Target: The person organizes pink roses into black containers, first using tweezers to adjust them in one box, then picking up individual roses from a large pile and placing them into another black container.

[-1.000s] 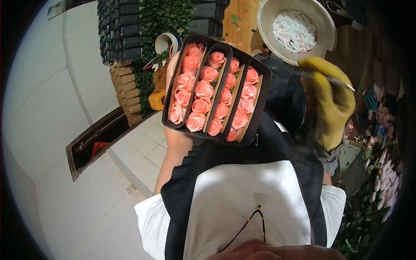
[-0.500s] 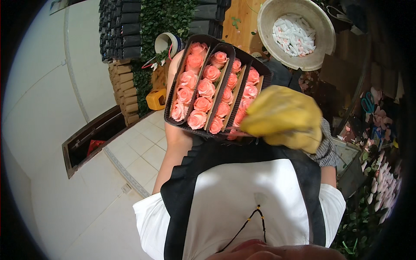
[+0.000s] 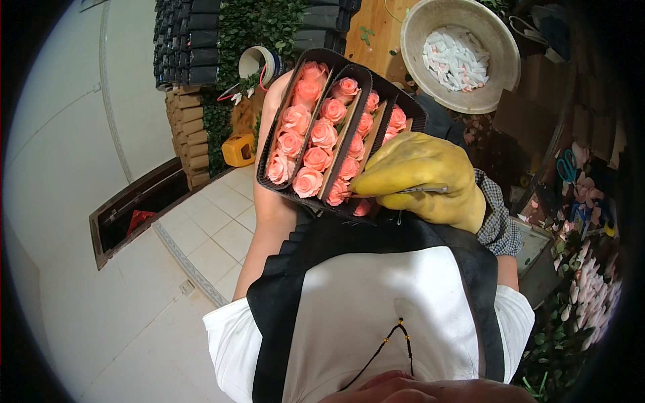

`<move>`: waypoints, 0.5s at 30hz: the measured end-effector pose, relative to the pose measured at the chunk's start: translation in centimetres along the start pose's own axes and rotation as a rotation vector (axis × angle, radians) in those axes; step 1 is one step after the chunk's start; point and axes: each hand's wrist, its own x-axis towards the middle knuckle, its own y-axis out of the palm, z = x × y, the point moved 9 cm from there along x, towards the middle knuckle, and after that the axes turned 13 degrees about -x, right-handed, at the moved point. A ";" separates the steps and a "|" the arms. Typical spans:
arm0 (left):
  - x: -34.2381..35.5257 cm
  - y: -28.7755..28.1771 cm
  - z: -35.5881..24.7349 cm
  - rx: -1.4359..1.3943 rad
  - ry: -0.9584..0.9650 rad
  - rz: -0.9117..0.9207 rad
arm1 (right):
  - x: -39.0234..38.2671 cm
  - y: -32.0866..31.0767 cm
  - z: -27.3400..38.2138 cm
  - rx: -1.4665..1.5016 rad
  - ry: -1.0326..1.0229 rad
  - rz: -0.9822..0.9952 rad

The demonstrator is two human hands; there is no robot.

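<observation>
Left hand: out of sight behind the dark corrugated wrap (image 3: 416,117); only the forearm (image 3: 267,232) shows; grip not visible. Pink roses (image 3: 324,133): stems hidden; rightmost row largely covered by the yellow-gloved right hand (image 3: 430,171). Slim metal tool (image 3: 437,189): partly masked by glove, kind uncertain. Basin (image 3: 505,50): far rim cropped; white pieces (image 3: 457,60) inside, too small to identify. Black packs (image 3: 203,37), stacked: cut off at far edge. Red object (image 3: 139,219), left recess: partly concealed, nature unclear
</observation>
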 end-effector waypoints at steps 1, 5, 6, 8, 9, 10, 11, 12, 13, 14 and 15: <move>0.2 0.1 0.0 -0.002 -0.004 -0.003 | 0.0 0.0 0.0 0.002 0.000 0.000; 0.3 0.3 -0.1 0.001 -0.001 0.002 | -0.2 -0.2 -0.1 -0.016 -0.006 -0.015; 0.3 0.3 -0.1 0.003 -0.001 0.000 | -0.2 -0.2 -0.1 -0.037 -0.018 -0.008; 0.6 0.4 0.0 0.001 -0.004 0.002 | -0.2 -0.1 -0.3 -0.013 -0.035 -0.009; 0.8 0.4 0.0 0.000 -0.005 0.003 | -0.1 -0.1 -0.3 0.013 -0.052 -0.007; 0.8 0.4 0.0 0.000 -0.005 -0.001 | 0.0 0.0 -0.5 0.014 -0.052 -0.007; 0.7 0.3 0.0 -0.001 -0.006 -0.001 | 0.0 0.0 -0.5 0.015 -0.063 -0.003; 0.8 0.4 0.0 -0.002 -0.005 0.001 | 0.0 0.1 -0.5 0.016 -0.074 0.000; 0.9 0.3 0.0 -0.002 -0.004 -0.003 | 0.1 0.0 -0.5 0.016 -0.074 0.000; 0.8 0.4 -0.1 -0.003 -0.006 -0.002 | 0.2 -0.1 -0.4 0.007 -0.076 -0.005; 0.8 0.3 -0.1 -0.005 -0.005 -0.004 | 0.3 -0.1 -0.4 -0.004 -0.078 -0.011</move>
